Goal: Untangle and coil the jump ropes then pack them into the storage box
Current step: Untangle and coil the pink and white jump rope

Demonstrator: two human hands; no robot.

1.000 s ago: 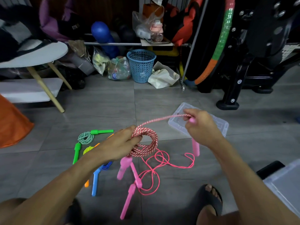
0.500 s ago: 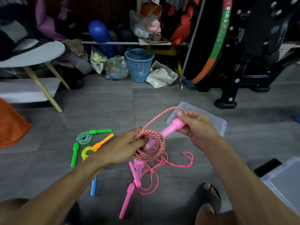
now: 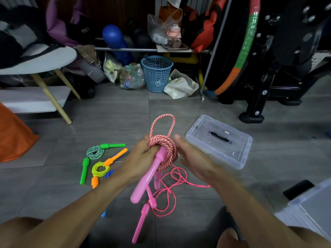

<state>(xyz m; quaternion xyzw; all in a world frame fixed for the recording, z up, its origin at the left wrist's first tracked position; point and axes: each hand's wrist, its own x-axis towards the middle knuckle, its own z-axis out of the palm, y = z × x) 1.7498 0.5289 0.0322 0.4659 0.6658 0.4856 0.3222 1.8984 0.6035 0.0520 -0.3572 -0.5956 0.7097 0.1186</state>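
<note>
head view | left hand (image 3: pixel 141 156) at frame centre grips the red-and-white rope coil (image 3: pixel 163 151), pink handle (image 3: pixel 148 178) hanging below | right hand (image 3: pixel 189 154) just right of coil, fingers relaxed, grasping nothing | clear lid (image 3: pixel 219 140) on floor, centre-right

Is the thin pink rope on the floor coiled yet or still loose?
Still loose: the thin pink rope sprawls in uneven loops on the floor tiles, no neat coil.

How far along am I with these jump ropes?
Done: green rope and yellow rope lie coiled on the floor. In hand: left hand holds the red-and-white coil; right hand is open beside it. Left: the loose pink rope needs coiling, and nothing looks boxed yet.
</note>
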